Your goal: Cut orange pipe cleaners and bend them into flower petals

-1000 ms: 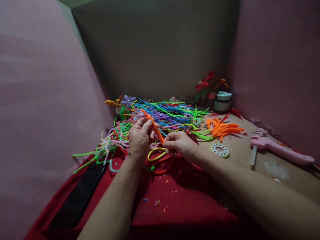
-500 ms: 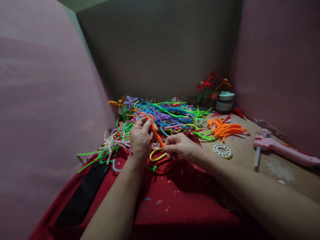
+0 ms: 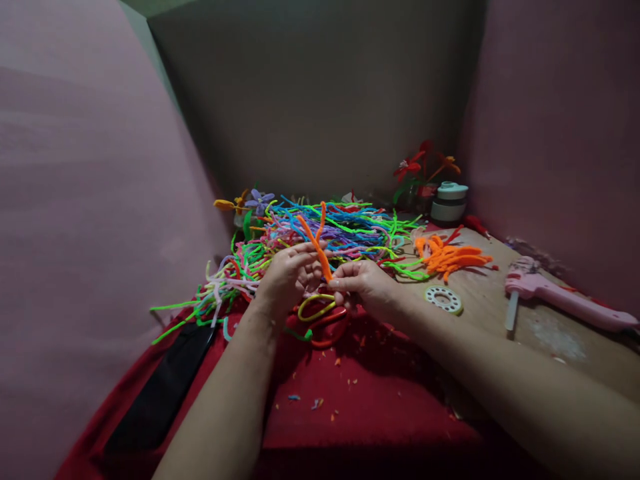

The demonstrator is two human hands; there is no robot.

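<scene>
My right hand [image 3: 363, 285] pinches the lower end of an orange pipe cleaner [image 3: 320, 248] between thumb and fingers. It is folded and stands up as a narrow V with two free tips. Just left of it, my left hand [image 3: 296, 270] has its fingers loosely stretched and apart, with the fingertips behind or beside the orange stem; whether they touch it I cannot tell. Below the hands lie a yellow loop [image 3: 316, 313] and a red loop [image 3: 327, 343], perhaps scissor handles. Behind spreads a heap of multicoloured pipe cleaners [image 3: 345, 230].
To the right, a board [image 3: 485, 300] carries a bunch of orange pipe cleaners [image 3: 453, 257], a white tape spool [image 3: 444, 301] and a pink glue gun [image 3: 570, 297]. A black phone-like slab [image 3: 160, 390] lies left on red cloth [image 3: 360, 420]. Pipe-cleaner flowers [image 3: 411, 167] and a lidded jar [image 3: 449, 203] stand behind.
My left hand has let go of the orange pipe cleaner's upper part and its fingers have loosened. The two upper ends now stand spread apart; my right hand keeps its pinch.
</scene>
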